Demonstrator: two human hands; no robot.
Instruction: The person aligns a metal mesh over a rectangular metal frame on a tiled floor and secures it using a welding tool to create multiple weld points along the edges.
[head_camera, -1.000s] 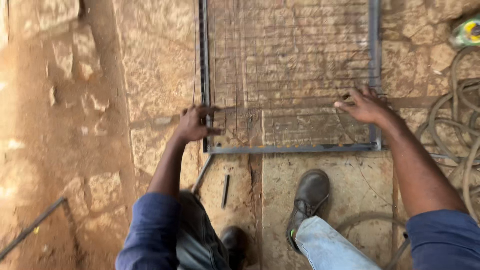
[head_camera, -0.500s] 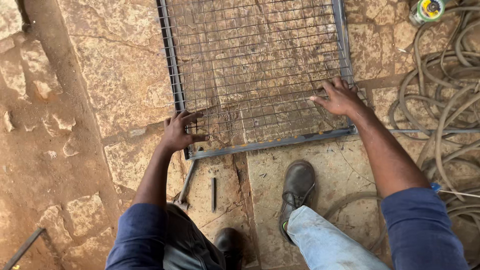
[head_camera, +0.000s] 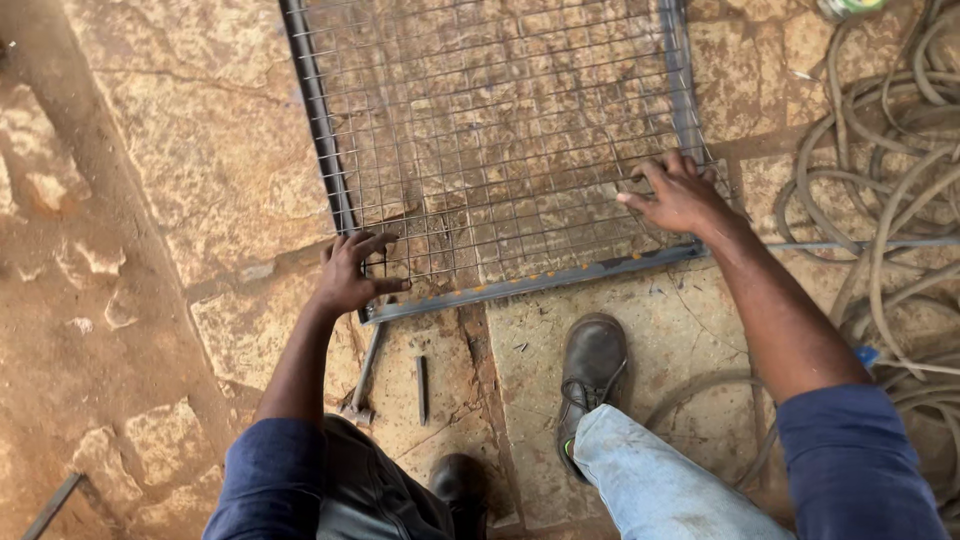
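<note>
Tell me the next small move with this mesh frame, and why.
Probably swing the frame's near left corner a touch toward you. The left hand grips that corner, the right hand presses near the right one, and the wire mesh frame lies skewed to the stone joints.

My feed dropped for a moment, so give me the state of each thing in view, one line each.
Grey steel frame with welded wire mesh: lying flat on the stone floor, skewed.
Left hand: gripping the frame's near-left corner.
Right hand: fingers spread on the mesh near the right rail.
Small hammer: lying loose, head by the knee.
Short dark metal chisel: lying loose.
Beige hose: coiled in loops.
</note>
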